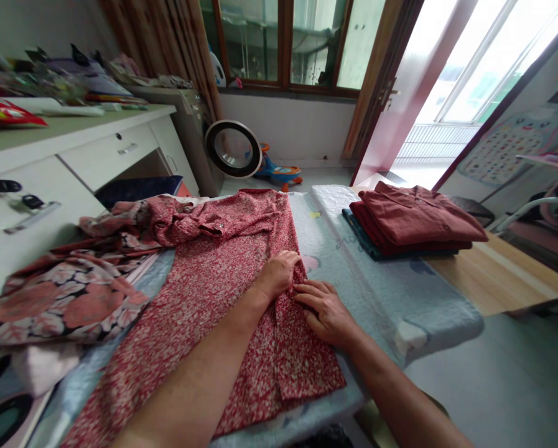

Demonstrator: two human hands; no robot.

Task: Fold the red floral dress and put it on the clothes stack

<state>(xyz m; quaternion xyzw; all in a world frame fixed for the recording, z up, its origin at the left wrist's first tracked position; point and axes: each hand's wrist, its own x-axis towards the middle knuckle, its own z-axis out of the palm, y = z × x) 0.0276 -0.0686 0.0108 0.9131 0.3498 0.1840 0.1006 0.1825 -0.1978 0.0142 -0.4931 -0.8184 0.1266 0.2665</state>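
A red garment with a pale speckled print (223,280) lies spread over a padded light-blue cover. Along its right side a long strip like a sleeve (306,367) runs towards me. My left hand (281,272) is closed on the cloth at the right edge, its fingers curled and partly hidden. Just below and to the right, my right hand (326,311) rests on the strip, fingers stretched out and lying on the fabric. The fingertips of both hands are close together.
A stack of folded clothes (421,218) stands on the right, partly over a wooden board (507,274). Heaped floral cloth (68,292) lies to the left. Beyond are a white cabinet (106,155), a washing machine's open round door (233,149) and a blue-orange ride-on toy (279,171).
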